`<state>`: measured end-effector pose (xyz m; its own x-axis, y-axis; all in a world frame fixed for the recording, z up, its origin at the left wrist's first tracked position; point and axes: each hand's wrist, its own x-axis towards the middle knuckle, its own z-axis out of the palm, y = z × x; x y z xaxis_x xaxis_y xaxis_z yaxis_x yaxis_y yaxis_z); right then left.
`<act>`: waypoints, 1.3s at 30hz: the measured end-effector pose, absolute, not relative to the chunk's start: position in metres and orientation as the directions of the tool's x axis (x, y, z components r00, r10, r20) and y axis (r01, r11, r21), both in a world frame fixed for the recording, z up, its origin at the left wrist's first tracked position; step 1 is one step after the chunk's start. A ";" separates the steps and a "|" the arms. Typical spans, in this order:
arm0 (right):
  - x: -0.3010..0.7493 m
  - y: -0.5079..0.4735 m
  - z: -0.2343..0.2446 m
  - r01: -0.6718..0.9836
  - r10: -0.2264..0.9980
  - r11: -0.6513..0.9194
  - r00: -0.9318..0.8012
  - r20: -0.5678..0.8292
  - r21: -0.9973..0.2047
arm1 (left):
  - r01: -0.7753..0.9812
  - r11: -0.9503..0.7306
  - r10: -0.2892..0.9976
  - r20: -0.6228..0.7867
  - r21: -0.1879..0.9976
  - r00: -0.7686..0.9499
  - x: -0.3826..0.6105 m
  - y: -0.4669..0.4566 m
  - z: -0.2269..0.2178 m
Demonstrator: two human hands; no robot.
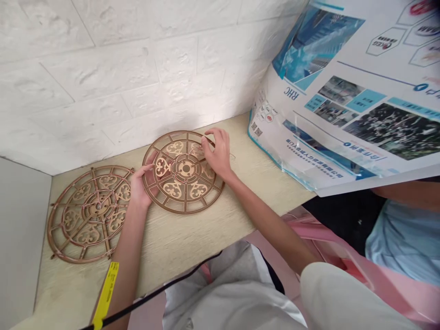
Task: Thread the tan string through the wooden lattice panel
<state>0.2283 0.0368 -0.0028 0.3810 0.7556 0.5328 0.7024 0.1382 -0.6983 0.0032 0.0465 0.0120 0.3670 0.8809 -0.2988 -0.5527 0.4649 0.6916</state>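
Observation:
Two round brown fretwork discs lie on a pale wooden table [192, 233]. My left hand [140, 183] grips the left rim of the right disc [184, 172], thumb over its top face. My right hand [216, 151] rests on that disc's upper right part, fingers curled and pinching at a thin wire or cord near the rim. The left disc [90, 213] lies flat beside my left wrist, with thin wire wound through its spokes.
A white brick-pattern wall [120, 68] runs behind the table. A large printed poster in plastic [343, 101] leans at the right, over a person in a light blue top [405, 233]. A yellow band [106, 293] is on my left forearm.

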 end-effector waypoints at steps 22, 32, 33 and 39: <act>0.236 0.049 -0.016 0.634 0.874 0.054 0.343 0.344 -0.771 | -0.564 0.473 0.880 -0.325 0.677 0.347 0.002 0.048 0.013; 0.230 0.038 -0.010 0.792 0.821 0.359 -0.017 0.571 -0.493 | -0.464 0.505 0.821 -0.240 0.728 0.518 0.001 0.044 0.011; 0.227 0.036 -0.008 0.793 0.825 0.386 -0.069 0.561 -0.471 | -0.460 0.500 0.822 -0.234 0.734 0.520 0.002 0.043 0.011; 0.218 0.030 -0.005 0.785 0.844 0.457 -0.235 0.483 -0.417 | -0.456 0.487 0.828 -0.227 0.745 0.513 0.002 0.042 0.012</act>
<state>0.2178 0.0296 -0.0053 -0.2346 0.8436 0.4831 0.7855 0.4573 -0.4171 0.0022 0.0420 0.0117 0.5135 0.8275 -0.2271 -0.4559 0.4873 0.7448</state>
